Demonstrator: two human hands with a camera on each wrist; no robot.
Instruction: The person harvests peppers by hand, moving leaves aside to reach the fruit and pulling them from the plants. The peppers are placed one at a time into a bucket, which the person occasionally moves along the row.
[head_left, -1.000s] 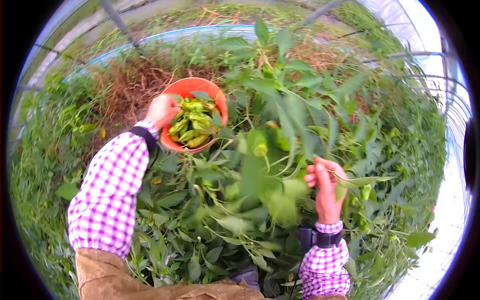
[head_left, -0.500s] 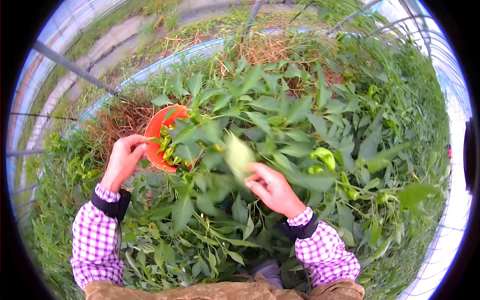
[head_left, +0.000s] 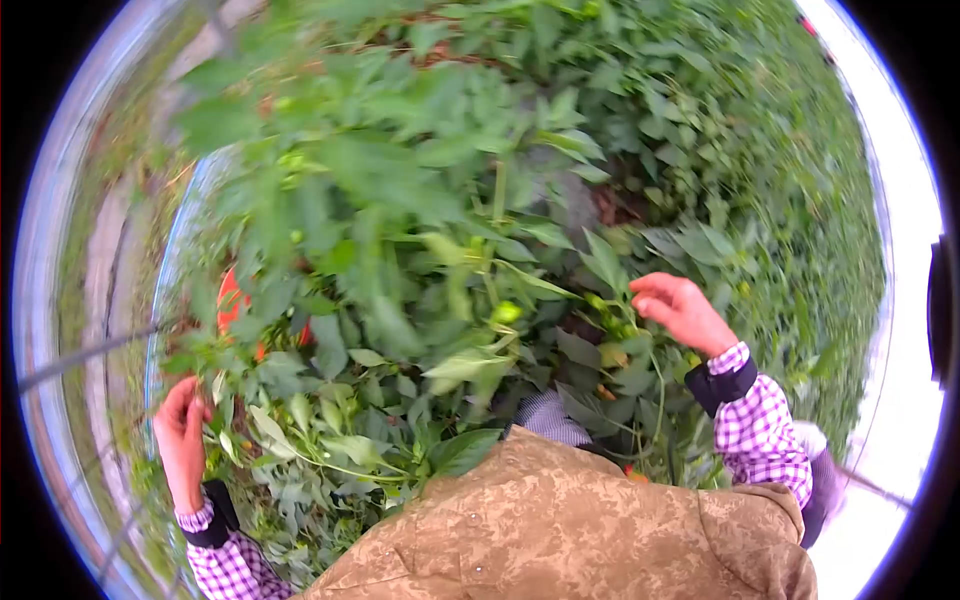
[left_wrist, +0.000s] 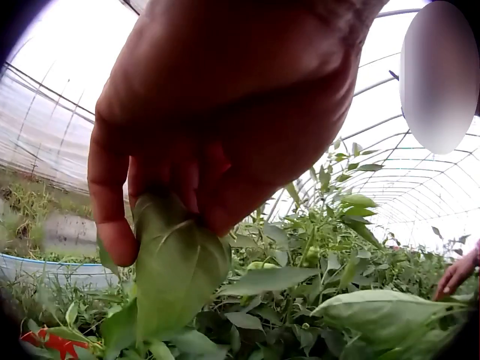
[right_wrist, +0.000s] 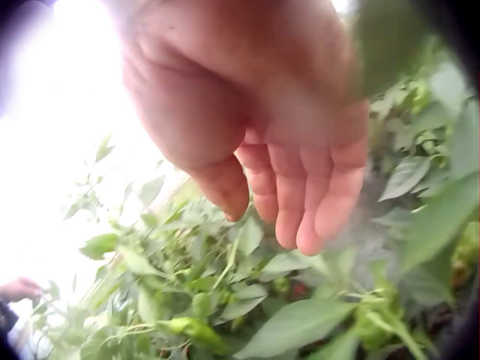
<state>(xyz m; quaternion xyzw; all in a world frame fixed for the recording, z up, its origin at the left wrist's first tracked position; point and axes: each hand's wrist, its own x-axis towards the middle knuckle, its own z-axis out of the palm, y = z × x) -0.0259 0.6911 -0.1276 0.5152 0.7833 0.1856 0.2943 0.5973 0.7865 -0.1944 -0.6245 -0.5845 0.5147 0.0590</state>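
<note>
Hanging empty, fingers relaxed, the right hand (head_left: 688,315) lies right of a green pepper (head_left: 507,312), nearer it than the left hand (head_left: 182,440), whose hold on a leaf (left_wrist: 180,270) is unclear

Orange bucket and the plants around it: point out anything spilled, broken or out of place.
Nothing clearly stands out. The orange bucket shows only in patches behind the leaves, so I can't tell whether it is tilted or has spilled.
</note>
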